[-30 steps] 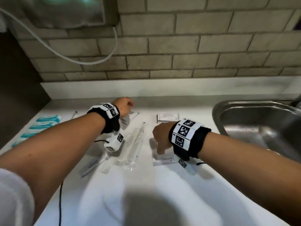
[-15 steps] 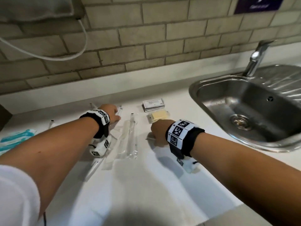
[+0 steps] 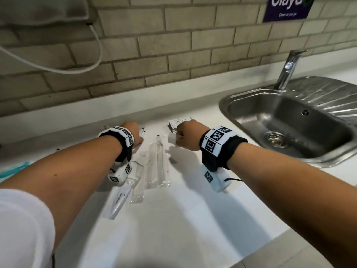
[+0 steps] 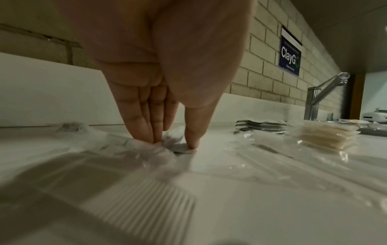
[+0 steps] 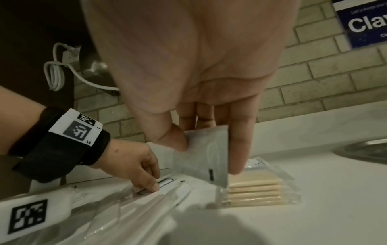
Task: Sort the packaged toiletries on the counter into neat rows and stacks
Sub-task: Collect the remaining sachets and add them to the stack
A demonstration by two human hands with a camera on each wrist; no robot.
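My right hand pinches a white sachet between thumb and fingers. It hangs just above a stack of cream soap bars in clear wrap. In the head view the same hand hides that stack, and a stack of white sachets lies behind it. My left hand points down at the counter, its fingertips and thumb pinching a small clear-wrapped packet. Long clear-wrapped items lie side by side between my arms, with a toothpaste packet nearer me.
A steel sink with a tap takes up the counter's right side. Teal packets lie at the far left edge. A brick wall with a white cable runs along the back. Bare white counter lies near me.
My right hand has lifted a white sachet off the counter and carried it back over the soap stack. The left hand has stayed on its packet. The head view has swung right.
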